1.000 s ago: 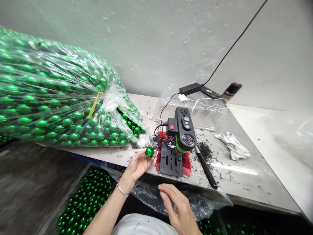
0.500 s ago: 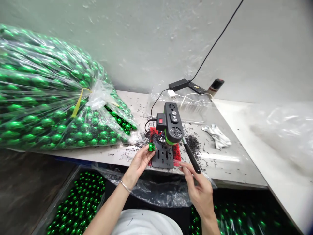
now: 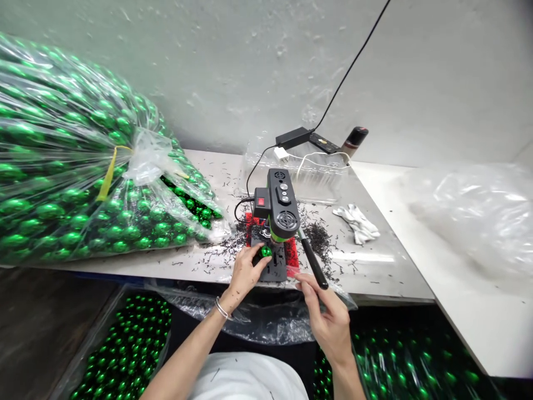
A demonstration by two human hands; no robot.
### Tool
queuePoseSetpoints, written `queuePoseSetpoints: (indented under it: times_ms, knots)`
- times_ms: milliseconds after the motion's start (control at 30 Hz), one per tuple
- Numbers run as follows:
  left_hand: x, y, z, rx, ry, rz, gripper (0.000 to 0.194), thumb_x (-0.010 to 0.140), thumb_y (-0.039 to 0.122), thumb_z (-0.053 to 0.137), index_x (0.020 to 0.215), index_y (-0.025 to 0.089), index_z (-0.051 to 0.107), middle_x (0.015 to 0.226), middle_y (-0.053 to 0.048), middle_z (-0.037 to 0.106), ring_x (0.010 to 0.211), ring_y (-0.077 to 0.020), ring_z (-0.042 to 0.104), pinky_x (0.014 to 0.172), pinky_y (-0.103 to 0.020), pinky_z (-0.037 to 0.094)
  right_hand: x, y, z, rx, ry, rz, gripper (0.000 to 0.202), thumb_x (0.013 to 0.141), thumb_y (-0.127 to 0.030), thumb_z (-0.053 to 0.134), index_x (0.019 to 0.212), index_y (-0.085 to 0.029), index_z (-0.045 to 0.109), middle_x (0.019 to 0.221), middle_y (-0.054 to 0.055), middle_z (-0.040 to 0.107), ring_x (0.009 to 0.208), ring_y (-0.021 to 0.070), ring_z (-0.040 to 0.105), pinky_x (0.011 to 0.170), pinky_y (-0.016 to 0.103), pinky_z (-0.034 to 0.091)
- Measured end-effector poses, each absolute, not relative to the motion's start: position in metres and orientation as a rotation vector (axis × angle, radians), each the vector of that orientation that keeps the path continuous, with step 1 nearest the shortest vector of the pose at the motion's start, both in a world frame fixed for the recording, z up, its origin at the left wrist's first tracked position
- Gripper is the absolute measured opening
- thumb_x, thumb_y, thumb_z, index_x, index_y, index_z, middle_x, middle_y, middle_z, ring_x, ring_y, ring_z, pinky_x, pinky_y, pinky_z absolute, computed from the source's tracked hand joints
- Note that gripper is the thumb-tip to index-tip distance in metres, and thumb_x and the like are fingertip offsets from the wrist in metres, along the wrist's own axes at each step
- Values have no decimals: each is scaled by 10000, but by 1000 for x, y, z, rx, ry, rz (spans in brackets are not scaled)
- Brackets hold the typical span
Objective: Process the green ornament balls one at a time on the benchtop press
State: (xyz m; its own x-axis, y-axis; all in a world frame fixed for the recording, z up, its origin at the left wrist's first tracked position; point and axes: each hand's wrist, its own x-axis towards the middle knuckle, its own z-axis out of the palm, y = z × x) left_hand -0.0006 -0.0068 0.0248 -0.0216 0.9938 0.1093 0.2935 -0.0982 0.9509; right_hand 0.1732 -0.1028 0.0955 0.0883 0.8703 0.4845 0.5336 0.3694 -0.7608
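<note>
A shiny green ball (image 3: 265, 251) is held between the thumb and fingers of my left hand (image 3: 246, 270), over the slotted black base plate (image 3: 272, 271) of a small machine. The machine's black head (image 3: 283, 203) stands just above and beyond the ball. My right hand (image 3: 327, 311) is closed in a pinch near the table's front edge, right of the base plate. Something thin and clear seems to be at its fingertips, too small to make out. The black lever handle (image 3: 314, 264) of the machine passes just above that hand.
A big clear bag of green balls (image 3: 62, 166) fills the left. Black scraps (image 3: 318, 239) lie around the machine. White gloves (image 3: 357, 223), a clear plastic tray (image 3: 328, 189) and a power adapter (image 3: 293, 138) are behind or right. Below the edge are more green balls (image 3: 129, 339).
My left hand has turned and brought the green ball from the plate's left edge to over the plate, under the machine head. The whole view has shifted slightly. My right hand keeps its pinch.
</note>
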Motion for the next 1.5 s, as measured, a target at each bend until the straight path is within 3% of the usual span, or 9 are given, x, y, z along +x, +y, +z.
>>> queuePoseSetpoints:
  times_ms: [133, 267, 333, 433, 567, 800, 1167, 1300, 1500]
  knots:
    - [0, -6, 26, 1621, 1319, 1174, 283, 765, 309, 792, 1041, 253, 765, 1047, -102, 743, 1002, -309, 614, 1021, -467, 392, 174, -96, 93, -1269, -1514, 286, 304, 930, -179, 553, 1210, -234, 658, 1137, 97, 717, 988, 212, 716, 829, 344, 621]
    - [2, -3, 25, 1634, 1283, 1185, 268, 752, 305, 814, 1012, 262, 770, 1045, -97, 751, 1010, -317, 621, 1034, -476, 381, 170, -79, 109, -1140, -1503, -22, 522, 884, -237, 647, 1388, -242, 513, 1324, 147, 609, 1069, 233, 672, 789, 360, 617]
    - [2, -1, 24, 1667, 1278, 1180, 270, 768, 310, 805, 1032, 265, 767, 1056, -95, 750, 1017, -314, 625, 1029, -469, 388, 166, -68, 122, -1049, -1603, -77, 445, 898, -269, 631, 1334, -231, 552, 1214, 132, 665, 1075, 240, 666, 788, 364, 603]
    - [1, -1, 22, 1715, 1287, 1179, 272, 784, 316, 797, 1049, 260, 764, 1065, -97, 752, 1011, -309, 638, 1008, -459, 407, 157, -54, 133, -986, -1683, -51, 132, 940, -229, 538, 1013, -221, 648, 896, 68, 700, 859, 190, 675, 713, 328, 556]
    - [1, -2, 16, 1825, 1315, 1197, 287, 797, 323, 792, 1068, 239, 750, 1064, -96, 755, 997, -296, 655, 967, -456, 446, 144, -41, 110, -938, -1570, -73, 287, 966, -153, 413, 703, -218, 509, 663, 5, 557, 615, 130, 525, 584, 287, 421]
    - [2, -2, 5, 2064, 1369, 1213, 293, 864, 324, 733, 1130, 207, 702, 1058, -92, 757, 981, -263, 668, 916, -439, 495, 143, -33, 52, -847, -1567, -191, 312, 1011, -221, 346, 718, -211, 456, 721, 17, 543, 630, 129, 486, 652, 325, 436]
    - [1, -3, 7, 2090, 1358, 1199, 305, 859, 314, 742, 1129, 181, 689, 1028, -93, 756, 951, -265, 658, 892, -443, 491, 141, -34, 37, -872, -1584, -214, 301, 1014, -209, 337, 739, -216, 459, 745, -13, 554, 656, 113, 571, 811, 365, 507]
    - [3, -2, 8, 2075, 1375, 1197, 302, 850, 309, 753, 1119, 186, 692, 998, -88, 754, 946, -266, 661, 899, -454, 501, 141, -37, 50, -877, -1594, -196, 307, 997, -180, 357, 703, -214, 441, 717, -14, 537, 643, 115, 539, 750, 347, 497]
    - [-1, -11, 17, 2015, 1367, 1305, 290, 866, 298, 732, 1120, 168, 686, 1025, -108, 752, 948, -268, 681, 873, -452, 559, 138, -41, 116, -955, -1452, 38, 317, 942, -72, 430, 653, -202, 422, 653, -22, 483, 624, 106, 516, 573, 268, 381]
